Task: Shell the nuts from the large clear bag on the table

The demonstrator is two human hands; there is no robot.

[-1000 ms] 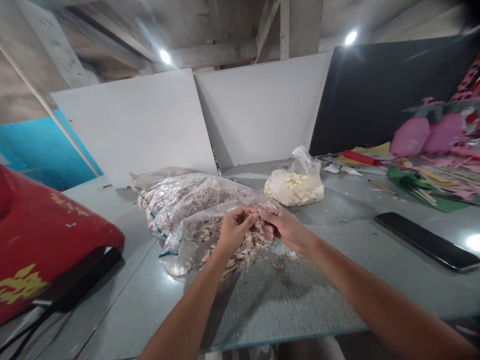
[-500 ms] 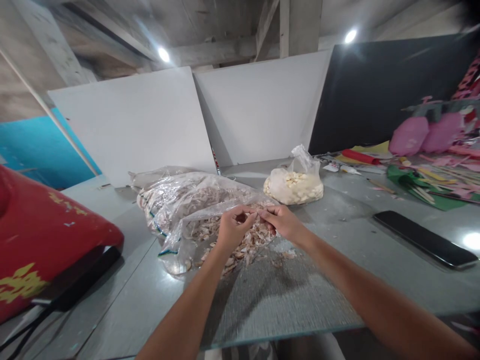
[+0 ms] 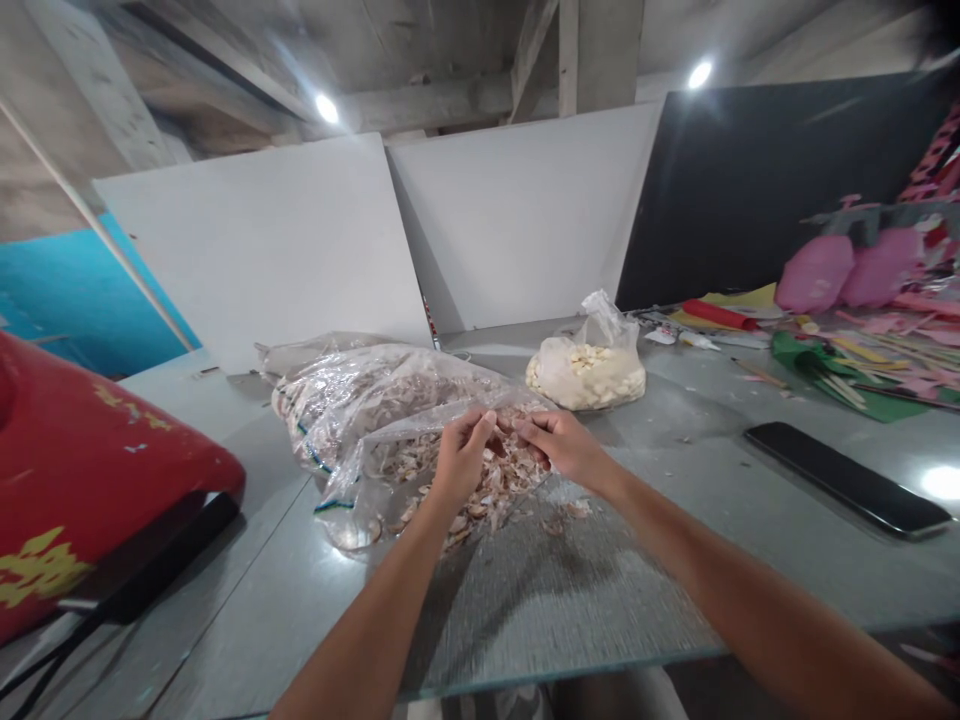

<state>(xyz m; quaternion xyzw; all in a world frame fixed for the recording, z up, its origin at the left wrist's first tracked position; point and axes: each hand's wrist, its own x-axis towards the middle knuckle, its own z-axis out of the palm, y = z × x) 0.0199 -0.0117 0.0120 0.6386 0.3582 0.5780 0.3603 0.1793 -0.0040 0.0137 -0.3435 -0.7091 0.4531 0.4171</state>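
Observation:
Over a heap of dry, pale brown husks [image 3: 504, 492], my left hand [image 3: 463, 455] and my right hand [image 3: 564, 445] face each other a short way apart. The thumb and fingers of each are bent together in a pinch. Whatever sits between them is too small to make out. The husks spill from the mouth of a large clear plastic bag [image 3: 375, 385], which lies on its side to the left and is full of similar bits. Behind my right hand stands a smaller clear bag [image 3: 589, 378] holding many cream-coloured pieces.
A black phone [image 3: 847, 478] lies on the grey table [image 3: 592, 610] at right. Beyond it are a green sheet [image 3: 806, 365], sticks, a red roll [image 3: 718, 315] and pink objects [image 3: 816, 272]. At left stands a red container [image 3: 112, 450] with a black cabled device [image 3: 176, 550] against it.
My hands have drawn slightly apart, opening a gap between the fingertips. My left thumb now points more upward. The bags and other things stay in place.

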